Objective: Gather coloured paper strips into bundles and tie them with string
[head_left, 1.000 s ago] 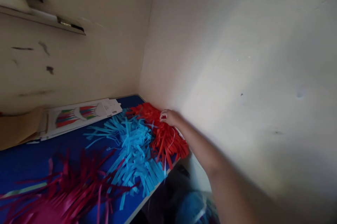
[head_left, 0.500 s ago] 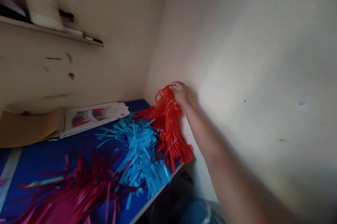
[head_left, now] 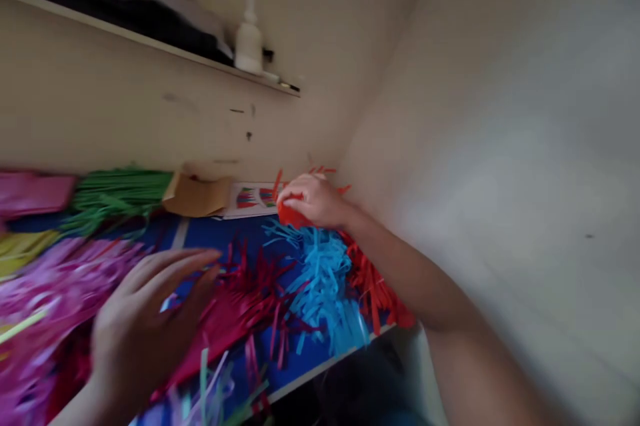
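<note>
My right hand (head_left: 320, 201) pinches a bunch of orange-red fringed tissue paper (head_left: 291, 214), lifted over the back right of the blue table (head_left: 200, 239). Strips of it stick out above and behind the hand. Below the wrist lies more red fringed paper (head_left: 373, 286) at the table's right edge. My left hand (head_left: 145, 309) hovers over the front left, slightly blurred, its fingers stretched and the thumb apart, with nothing seen in it. Close by are dark red fringed paper (head_left: 233, 306) and pink fringed paper (head_left: 65, 279). Light blue fringed paper (head_left: 325, 279) lies between the dark red and the red.
Green fringed paper (head_left: 120, 189), a brown paper piece (head_left: 197, 196) and a printed white sheet (head_left: 245, 206) lie along the back wall. Yellow paper (head_left: 25, 249) is at the left. A shelf above bears a white bottle (head_left: 249, 43). A wall bounds the right side.
My right hand has lifted part of the red paper from the corner and moved it left over the printed sheet. My left hand has come into view. The view has turned left.
</note>
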### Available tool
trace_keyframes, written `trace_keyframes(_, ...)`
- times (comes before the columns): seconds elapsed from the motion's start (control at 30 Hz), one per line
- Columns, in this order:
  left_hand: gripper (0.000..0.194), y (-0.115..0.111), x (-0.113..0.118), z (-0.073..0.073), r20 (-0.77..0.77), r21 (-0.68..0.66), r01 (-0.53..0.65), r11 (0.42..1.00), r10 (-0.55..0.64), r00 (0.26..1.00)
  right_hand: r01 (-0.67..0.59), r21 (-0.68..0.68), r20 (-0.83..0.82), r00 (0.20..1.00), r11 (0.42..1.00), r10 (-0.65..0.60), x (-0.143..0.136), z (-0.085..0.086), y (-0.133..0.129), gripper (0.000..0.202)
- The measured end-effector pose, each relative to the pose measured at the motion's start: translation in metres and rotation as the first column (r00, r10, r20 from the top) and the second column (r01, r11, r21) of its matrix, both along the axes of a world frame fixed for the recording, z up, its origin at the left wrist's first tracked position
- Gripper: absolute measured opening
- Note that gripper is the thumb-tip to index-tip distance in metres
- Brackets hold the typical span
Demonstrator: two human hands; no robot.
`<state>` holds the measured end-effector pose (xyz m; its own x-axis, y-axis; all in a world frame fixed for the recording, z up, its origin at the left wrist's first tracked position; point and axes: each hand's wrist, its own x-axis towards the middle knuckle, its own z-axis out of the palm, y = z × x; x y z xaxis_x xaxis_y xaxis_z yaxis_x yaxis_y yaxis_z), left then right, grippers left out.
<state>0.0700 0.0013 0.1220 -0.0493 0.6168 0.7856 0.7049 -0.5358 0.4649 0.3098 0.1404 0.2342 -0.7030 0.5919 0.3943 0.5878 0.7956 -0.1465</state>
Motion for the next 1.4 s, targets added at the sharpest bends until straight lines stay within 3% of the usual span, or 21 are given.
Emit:
trace_keyframes(0.13,0.019,0.019,0.003,0.005,-0.071,0.022,-0.032,0.999,0.033,0.997,-0.111,-0.136,-0.029,0.994,0.985,0.108,-0.039,-0.031,-0.033,0.010)
trace_keyframes(0.33,0.028,0.014,0.002,-0.016,-0.160,-0.114,-0.109,0.987,0.090,0.983,-0.162,-0.206,-0.112,0.984,0.965,0.141,-0.060,-0.048,-0.046,0.011)
trace_keyframes(0.5,0.026,0.017,0.003,-0.021,-0.241,-0.198,-0.182,0.963,0.132,0.962,-0.204,-0.177,-0.107,0.976,0.963,0.188,-0.066,-0.053,-0.055,0.009)
trace_keyframes(0.6,0.024,0.023,0.001,-0.020,-0.233,-0.198,-0.196,0.960,0.148,0.961,-0.129,-0.025,-0.216,0.969,0.991,0.120,-0.069,-0.064,-0.091,0.011)
trace_keyframes(0.7,0.023,0.022,-0.006,-0.021,-0.196,-0.176,-0.230,0.957,0.195,0.961,-0.143,0.082,-0.422,0.891,0.986,0.164,-0.080,-0.098,-0.147,0.019)
trace_keyframes(0.73,0.023,0.019,-0.010,-0.023,-0.183,-0.169,-0.243,0.955,0.212,0.960,-0.173,0.010,-0.433,0.887,0.985,0.160,-0.087,-0.114,-0.163,0.020)
trace_keyframes(0.8,0.022,0.007,-0.023,-0.030,-0.169,-0.157,-0.269,0.950,0.242,0.955,-0.118,-0.240,-0.481,0.877,0.964,-0.013,-0.104,-0.146,-0.187,0.026)
trace_keyframes(0.9,0.018,-0.034,-0.055,-0.047,-0.207,-0.037,-0.359,0.933,0.344,0.916,-0.180,-0.602,-0.504,0.841,0.778,-0.196,-0.138,-0.179,-0.202,0.031)
trace_keyframes(1.0,0.023,-0.095,-0.093,-0.059,-0.292,0.188,-0.525,0.830,0.558,0.777,-0.362,-0.763,-0.566,0.775,0.536,-0.282,-0.174,-0.182,-0.215,0.020)
trace_keyframes(1.07,0.029,-0.136,-0.111,-0.062,-0.334,0.268,-0.608,0.747,0.664,0.669,-0.570,-0.766,-0.643,0.681,0.297,-0.351,-0.192,-0.174,-0.224,0.028)
trace_keyframes(1.13,0.031,-0.165,-0.118,-0.061,-0.391,0.298,-0.656,0.693,0.716,0.578,-0.775,-0.631,-0.700,0.558,0.022,-0.446,-0.205,-0.167,-0.231,0.042)
trace_keyframes(1.2,0.030,-0.175,-0.113,-0.062,-0.456,0.329,-0.661,0.675,0.726,0.515,-0.879,-0.452,-0.690,0.451,-0.150,-0.566,-0.213,-0.164,-0.229,0.048)
trace_keyframes(1.23,0.027,-0.173,-0.108,-0.063,-0.472,0.335,-0.656,0.676,0.723,0.504,-0.900,-0.387,-0.664,0.422,-0.200,-0.617,-0.214,-0.165,-0.225,0.050)
trace_keyframes(1.3,0.022,-0.158,-0.093,-0.068,-0.486,0.285,-0.639,0.714,0.683,0.546,-0.914,-0.339,-0.602,0.394,-0.224,-0.695,-0.211,-0.170,-0.209,0.051)
trace_keyframes(1.37,0.020,-0.135,-0.074,-0.076,-0.502,0.150,-0.600,0.786,0.583,0.639,-0.912,-0.383,-0.566,0.357,-0.146,-0.743,-0.197,-0.177,-0.183,0.047)
trace_keyframes(1.4,0.022,-0.122,-0.065,-0.081,-0.522,0.070,-0.560,0.825,0.509,0.684,-0.904,-0.422,-0.563,0.320,-0.068,-0.762,-0.184,-0.180,-0.168,0.044)
